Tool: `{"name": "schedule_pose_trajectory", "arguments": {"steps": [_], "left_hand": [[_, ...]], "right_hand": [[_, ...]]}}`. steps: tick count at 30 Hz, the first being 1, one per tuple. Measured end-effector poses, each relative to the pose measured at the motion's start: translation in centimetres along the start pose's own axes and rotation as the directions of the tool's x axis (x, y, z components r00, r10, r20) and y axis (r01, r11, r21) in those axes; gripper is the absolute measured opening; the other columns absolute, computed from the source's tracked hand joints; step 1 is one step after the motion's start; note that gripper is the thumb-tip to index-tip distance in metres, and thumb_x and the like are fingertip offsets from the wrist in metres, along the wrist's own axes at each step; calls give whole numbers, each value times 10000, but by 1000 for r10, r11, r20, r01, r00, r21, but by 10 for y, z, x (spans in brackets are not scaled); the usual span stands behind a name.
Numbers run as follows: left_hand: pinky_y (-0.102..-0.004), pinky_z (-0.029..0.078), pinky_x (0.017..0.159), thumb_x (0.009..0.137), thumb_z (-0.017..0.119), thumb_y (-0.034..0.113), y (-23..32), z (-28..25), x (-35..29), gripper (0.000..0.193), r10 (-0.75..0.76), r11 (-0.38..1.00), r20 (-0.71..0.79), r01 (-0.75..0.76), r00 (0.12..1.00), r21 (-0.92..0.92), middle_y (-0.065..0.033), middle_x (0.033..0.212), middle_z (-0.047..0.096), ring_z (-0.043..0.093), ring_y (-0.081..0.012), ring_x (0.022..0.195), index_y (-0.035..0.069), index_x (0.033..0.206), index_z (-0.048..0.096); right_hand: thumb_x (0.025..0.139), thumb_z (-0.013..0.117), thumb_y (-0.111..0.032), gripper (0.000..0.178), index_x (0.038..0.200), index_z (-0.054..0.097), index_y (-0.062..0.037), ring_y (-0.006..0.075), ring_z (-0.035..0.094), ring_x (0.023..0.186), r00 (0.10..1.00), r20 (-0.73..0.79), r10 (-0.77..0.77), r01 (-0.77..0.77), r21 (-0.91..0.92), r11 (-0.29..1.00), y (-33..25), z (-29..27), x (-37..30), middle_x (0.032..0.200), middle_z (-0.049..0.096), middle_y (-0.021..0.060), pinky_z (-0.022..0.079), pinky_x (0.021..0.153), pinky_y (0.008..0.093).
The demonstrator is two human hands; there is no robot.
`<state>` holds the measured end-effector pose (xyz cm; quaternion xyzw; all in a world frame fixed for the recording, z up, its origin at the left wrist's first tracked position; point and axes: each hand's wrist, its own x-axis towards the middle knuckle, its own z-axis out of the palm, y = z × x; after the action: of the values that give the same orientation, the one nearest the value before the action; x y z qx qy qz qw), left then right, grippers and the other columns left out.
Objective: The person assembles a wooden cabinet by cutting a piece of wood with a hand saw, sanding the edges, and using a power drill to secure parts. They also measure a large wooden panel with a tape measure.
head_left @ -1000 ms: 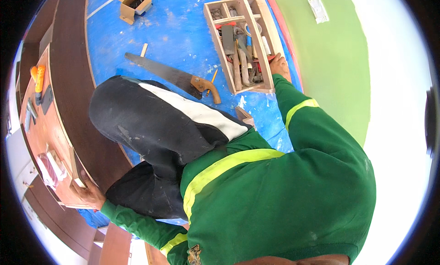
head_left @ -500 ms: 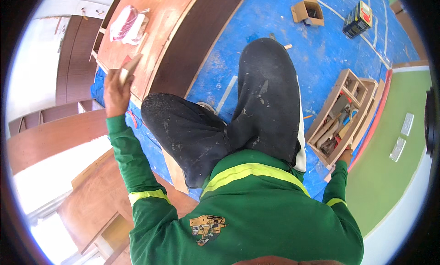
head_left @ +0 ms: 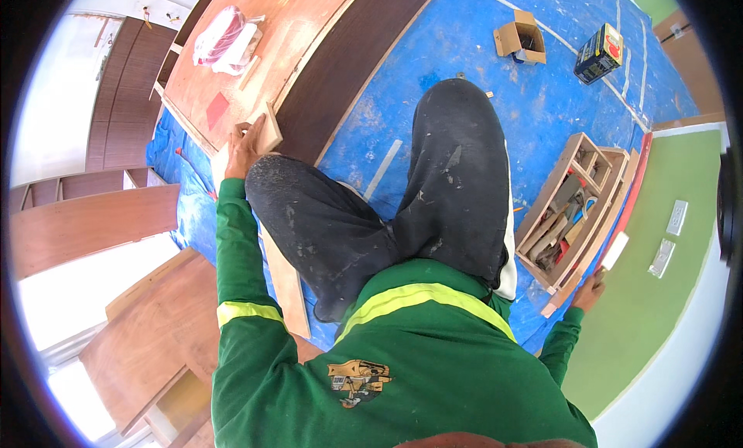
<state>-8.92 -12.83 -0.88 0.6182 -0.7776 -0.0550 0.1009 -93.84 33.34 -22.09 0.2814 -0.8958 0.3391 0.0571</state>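
A small flat block of pale wood is gripped in the left hand, pressed against the edge of the large reddish plywood panel as if steadied there. The right hand is closed on the corner of the compartmented wooden toolbox, seemingly for support. Both rest on the scuffed blue floor sheet.
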Motion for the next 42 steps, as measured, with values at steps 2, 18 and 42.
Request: {"name": "schedule_pose_trajectory", "arguments": {"steps": [2, 18, 42], "left_hand": [[-464, 493, 1068, 731, 985, 342, -17, -1, -14, 998, -30, 986, -11, 28, 999, -166, -147, 1269, 583, 581, -342, 1213, 217, 1611, 531], [-376, 552, 992, 1168, 368, 509, 193, -49, -25, 701, -321, 45, -51, -39, 946, -998, -197, 1306, 664, 676, -266, 1179, -51, 1586, 405], [-569, 341, 1230, 741, 913, 613, -91, 9, 39, 1282, -507, 856, -87, 489, 858, -168, -361, 1608, 341, 346, -498, 1513, 36, 1678, 256]], "right_hand": [[1057, 627, -344, 376, 1138, 604, 22, 146, 538, 745, 913, 231, 336, -392, 275, 878, -125, -9, 19, 857, 604, 66, 482, 683, 326], [1005, 719, -230, 347, 1245, 583, -18, 466, 705, 913, 285, 441, -851, 302, 801, 517, -611, 35, -67, 1021, 682, 254, 561, 763, 513], [1097, 564, -283, 325, 1279, 558, -13, 96, 577, 695, -104, 775, -624, -575, 465, 673, -682, 149, -68, 941, 629, 47, 495, 581, 280]]}}
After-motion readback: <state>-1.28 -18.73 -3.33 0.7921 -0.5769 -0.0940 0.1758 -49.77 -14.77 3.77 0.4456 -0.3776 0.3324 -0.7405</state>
